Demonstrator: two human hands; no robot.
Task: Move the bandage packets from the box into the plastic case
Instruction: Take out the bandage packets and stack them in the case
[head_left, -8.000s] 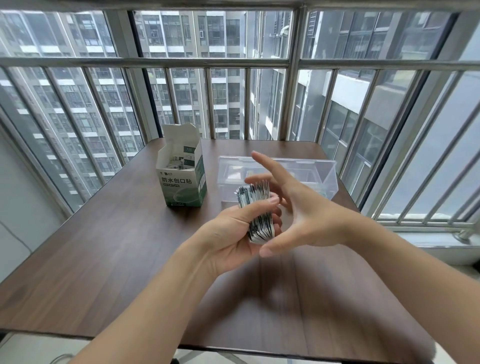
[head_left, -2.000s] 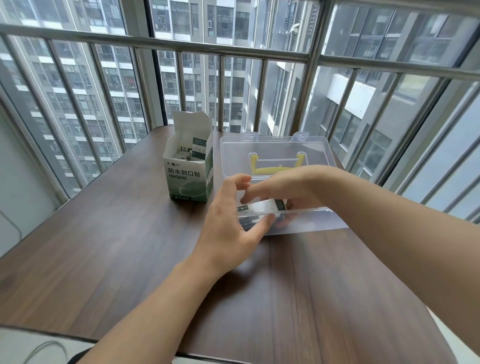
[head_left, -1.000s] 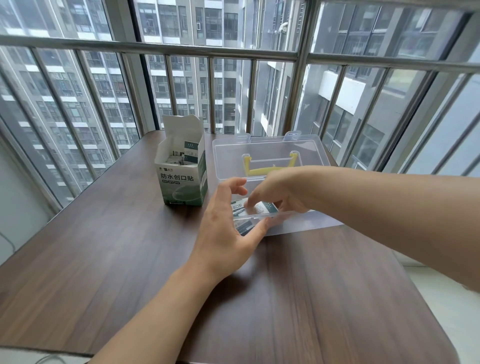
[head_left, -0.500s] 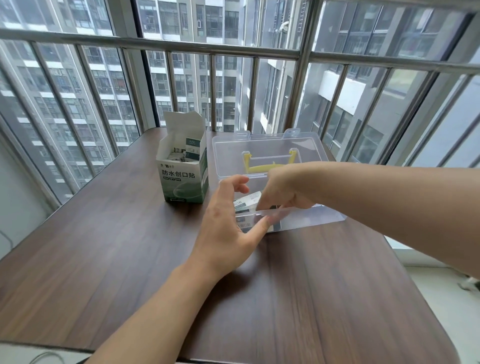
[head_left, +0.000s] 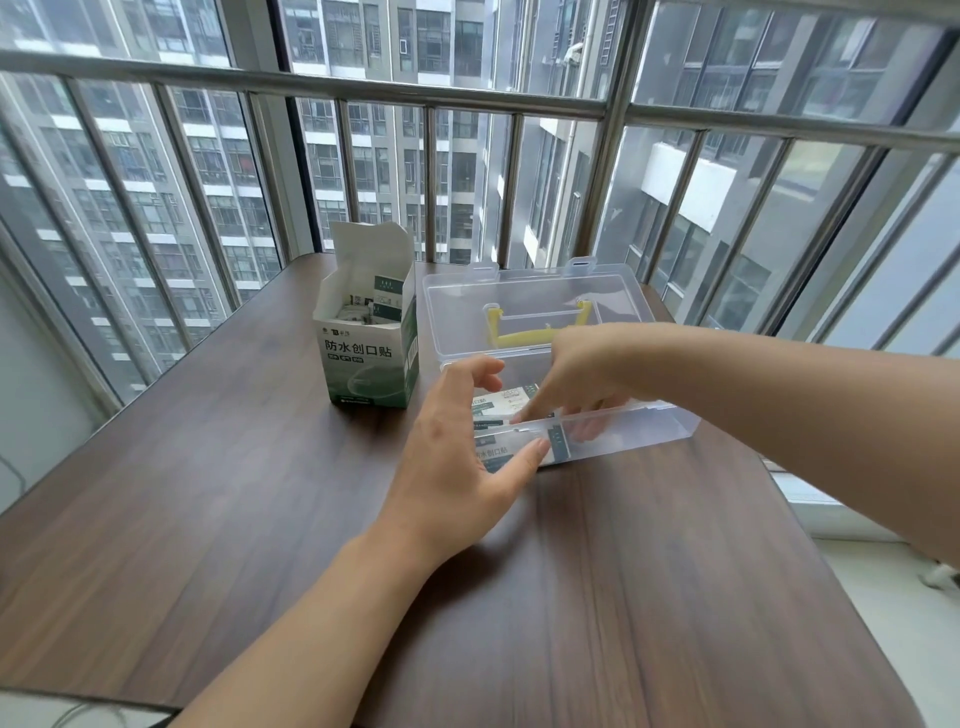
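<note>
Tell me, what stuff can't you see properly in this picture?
Head view only:
- Bandage packets in the plastic case: count unclear, both hands cover them.
- Right hand: fingertips blurred behind the case's clear wall.
- Box: how many packets remain, its walls hide them.

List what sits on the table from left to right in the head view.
Bandage box → left hand → bandage packets in the plastic case → right hand, reaching into the case from the right.
</note>
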